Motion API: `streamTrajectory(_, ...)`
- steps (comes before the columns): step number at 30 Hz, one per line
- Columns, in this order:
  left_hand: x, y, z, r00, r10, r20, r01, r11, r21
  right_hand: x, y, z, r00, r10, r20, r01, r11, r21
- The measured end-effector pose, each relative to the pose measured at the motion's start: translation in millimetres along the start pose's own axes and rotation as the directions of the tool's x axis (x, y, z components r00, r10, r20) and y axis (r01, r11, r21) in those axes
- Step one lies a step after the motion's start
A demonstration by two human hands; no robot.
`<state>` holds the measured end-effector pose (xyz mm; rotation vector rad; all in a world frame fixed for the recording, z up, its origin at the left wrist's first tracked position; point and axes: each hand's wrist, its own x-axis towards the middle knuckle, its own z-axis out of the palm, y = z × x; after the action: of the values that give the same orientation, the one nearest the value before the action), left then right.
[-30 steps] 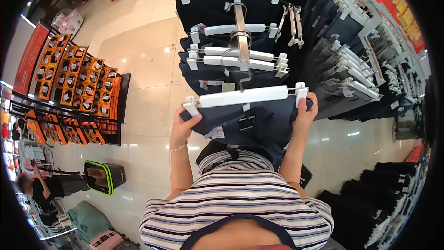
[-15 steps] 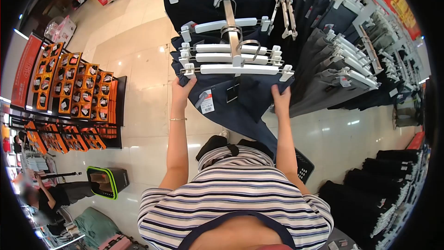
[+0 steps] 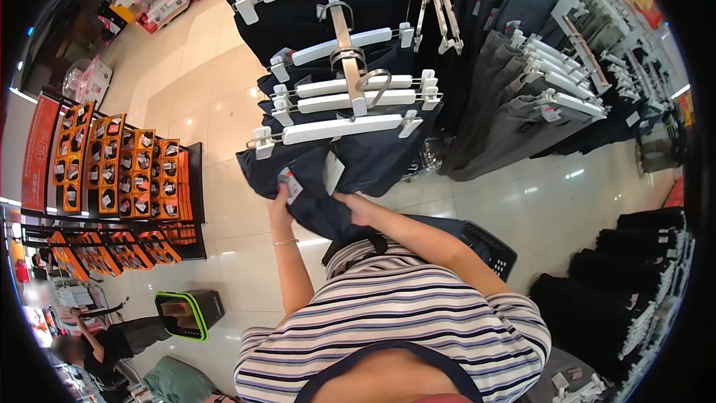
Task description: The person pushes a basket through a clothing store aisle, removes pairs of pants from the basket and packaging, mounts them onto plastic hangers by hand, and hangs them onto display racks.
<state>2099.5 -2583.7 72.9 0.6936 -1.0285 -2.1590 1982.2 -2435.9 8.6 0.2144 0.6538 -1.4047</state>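
Observation:
Dark navy trousers (image 3: 313,172) hang from a white clip hanger (image 3: 341,128) at the front end of a metal rail (image 3: 344,52). My left hand (image 3: 280,213) grips the left part of the trousers, its thumb by a white and red price tag (image 3: 290,185). Across the front, my right hand (image 3: 356,207) pinches the cloth near a pale label (image 3: 334,172). Behind this pair, more dark trousers hang on white hangers (image 3: 354,98).
Grey trousers (image 3: 500,108) hang on racks to the right, with black ones (image 3: 578,302) lower right. An orange-box display (image 3: 123,164) stands left. A green-rimmed basket (image 3: 181,315) is beside another person (image 3: 93,347). A black basket (image 3: 488,250) sits near my right side.
The held trousers were placed on the rail's front end. Both hands then moved down from the hanger area, the right one crossing leftward, and the view shifted.

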Motion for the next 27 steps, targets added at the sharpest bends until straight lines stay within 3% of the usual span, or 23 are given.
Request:
streamTrajectory(2, 5.8, 21.5, -5.4, 0.982, 0.177, -0.061, -0.157, 0.955, 0.251, -9.4, -2.3, 44.4, 0.989, 0.112, 0.096, -0.123, 0.986, 0.116)
streamTrajectory(5, 4.0, 51.7, 7.2, 0.947, 0.32, -0.04, -0.281, 0.879, 0.385, -5.4, 3.9, 79.0, 0.98, 0.115, 0.16, -0.145, 0.97, 0.193)
streamTrajectory(9, -0.6, 63.5, 25.0, 0.951, 0.309, 0.021, -0.276, 0.813, 0.512, -5.8, 5.6, 84.2, 0.984, 0.153, 0.09, -0.167, 0.971, 0.173)
streamTrajectory(11, -0.8, 58.9, 31.8, 0.973, 0.228, 0.037, -0.205, 0.78, 0.591, 3.9, 11.7, 45.5, 1.0, -0.002, -0.001, 0.002, 1.0, 0.024)
streamTrajectory(12, 0.1, 51.2, 35.4, 0.959, 0.27, 0.086, -0.262, 0.728, 0.634, 11.6, 16.2, 17.8, 0.966, -0.215, -0.144, 0.181, 0.959, -0.219)
streamTrajectory(13, 2.0, 38.2, 31.8, 0.968, 0.234, 0.092, -0.236, 0.72, 0.652, 7.9, 13.9, -12.4, 0.831, -0.54, -0.134, 0.302, 0.64, -0.707)
streamTrajectory(14, 4.1, 23.7, 26.7, 0.976, 0.197, 0.097, -0.21, 0.711, 0.671, 2.5, 9.5, -48.3, 0.722, -0.664, -0.193, 0.072, 0.35, -0.934)
streamTrajectory(15, 3.9, 12.4, 26.7, 0.98, 0.17, 0.1, -0.192, 0.707, 0.68, 18.4, 9.5, -111.5, 0.673, -0.608, -0.421, -0.167, 0.43, -0.887)
streamTrajectory(16, 4.8, 1.8, 28.0, 0.985, 0.142, 0.103, -0.173, 0.703, 0.69, 32.2, 8.6, -177.9, 0.549, -0.715, -0.432, -0.077, 0.472, -0.878)
streamTrajectory(18, 9.3, -14.8, 33.0, 0.975, 0.177, 0.132, -0.221, 0.746, 0.628, -44.6, -30.6, -150.2, 0.448, -0.867, -0.216, 0.19, 0.329, -0.925)
streamTrajectory(20, 14.5, -16.3, 45.7, 0.946, 0.253, 0.201, -0.323, 0.761, 0.563, -79.3, -55.3, -139.2, 0.388, -0.913, -0.123, 0.224, 0.224, -0.949)
streamTrajectory(22, 16.4, -1.5, 56.3, 0.949, 0.184, 0.257, -0.298, 0.791, 0.534, -120.6, -83.8, -100.9, 0.522, -0.849, -0.078, 0.377, 0.312, -0.872)
streamTrajectory(24, 20.2, 5.5, 57.8, 0.953, 0.174, 0.248, -0.277, 0.83, 0.484, -146.9, -103.3, -62.1, 0.349, -0.936, 0.042, 0.665, 0.216, -0.715)
streamTrajectory(25, 13.7, 13.1, 82.2, 0.948, 0.296, 0.116, -0.318, 0.89, 0.327, -162.6, -116.2, -34.8, 0.275, -0.958, 0.087, 0.727, 0.147, -0.671)
streamTrajectory(27, 26.7, 16.9, 86.3, 0.939, 0.333, 0.081, -0.334, 0.836, 0.434, -174.8, -137.7, -11.2, 0.147, -0.986, 0.082, 0.806, 0.071, -0.588)
